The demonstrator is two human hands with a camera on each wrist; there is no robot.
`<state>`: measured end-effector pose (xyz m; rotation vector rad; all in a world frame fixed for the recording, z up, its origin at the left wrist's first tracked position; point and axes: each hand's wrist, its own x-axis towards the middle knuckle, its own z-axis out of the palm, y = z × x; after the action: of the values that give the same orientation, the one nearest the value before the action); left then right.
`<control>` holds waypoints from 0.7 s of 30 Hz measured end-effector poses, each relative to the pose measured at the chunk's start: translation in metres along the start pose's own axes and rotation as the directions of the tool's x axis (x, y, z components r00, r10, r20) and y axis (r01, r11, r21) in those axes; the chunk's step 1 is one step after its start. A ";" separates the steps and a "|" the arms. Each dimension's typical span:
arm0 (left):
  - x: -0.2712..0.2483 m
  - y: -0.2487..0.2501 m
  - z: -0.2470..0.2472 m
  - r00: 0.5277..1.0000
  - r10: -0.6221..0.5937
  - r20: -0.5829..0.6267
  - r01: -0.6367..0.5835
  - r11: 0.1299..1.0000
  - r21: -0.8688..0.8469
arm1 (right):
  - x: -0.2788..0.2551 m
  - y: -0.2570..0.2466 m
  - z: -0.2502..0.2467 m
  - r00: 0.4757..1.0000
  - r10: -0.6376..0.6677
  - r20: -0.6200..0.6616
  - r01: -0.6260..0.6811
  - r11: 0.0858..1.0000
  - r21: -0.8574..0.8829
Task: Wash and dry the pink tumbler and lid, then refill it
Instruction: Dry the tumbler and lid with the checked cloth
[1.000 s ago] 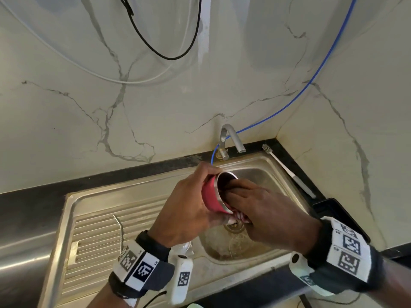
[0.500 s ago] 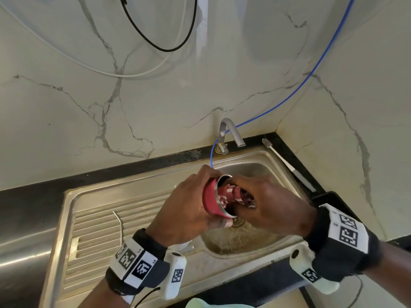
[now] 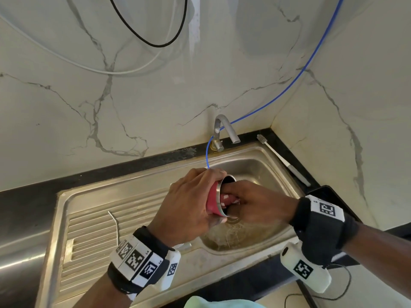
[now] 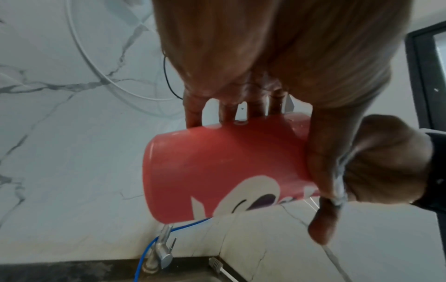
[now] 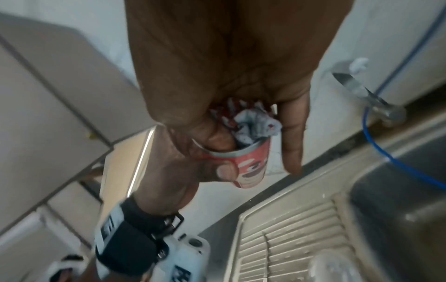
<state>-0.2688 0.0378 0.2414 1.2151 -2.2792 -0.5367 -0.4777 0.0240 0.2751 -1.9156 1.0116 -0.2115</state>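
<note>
The left hand (image 3: 189, 207) wraps the pink tumbler (image 3: 214, 202) tipped sideways over the sink (image 3: 255, 172), so the right hand (image 3: 260, 203), pinching a bunched cloth (image 5: 251, 122), can likely wipe inside

The right hand's fingers (image 3: 231, 192) vanish inside the tumbler (image 3: 213, 202), perhaps clutching cloth.

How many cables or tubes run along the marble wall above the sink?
3: a black cable looping at the top, a white tube curving below it, and a thin blue tube running down to the steel tap. Others may lie out of frame.
</note>
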 end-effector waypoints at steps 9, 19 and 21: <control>-0.003 -0.018 0.015 0.998 0.037 -0.049 -0.031 0.992 0.122 | -0.008 0.006 0.021 0.973 0.227 0.032 -0.128 0.419 0.899; -0.004 -0.010 0.000 0.972 -0.006 0.234 0.026 0.996 -0.083 | 0.006 0.027 0.023 0.960 -0.185 0.210 0.280 0.664 -0.693; -0.007 -0.013 0.005 0.973 0.027 0.227 -0.013 0.998 -0.066 | 0.006 0.024 0.027 0.971 -0.176 0.163 0.240 0.740 -0.628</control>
<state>-0.2597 0.0377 0.2286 1.1491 -2.4396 -0.7714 -0.4736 0.0314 0.2393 -2.6508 0.8630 0.1290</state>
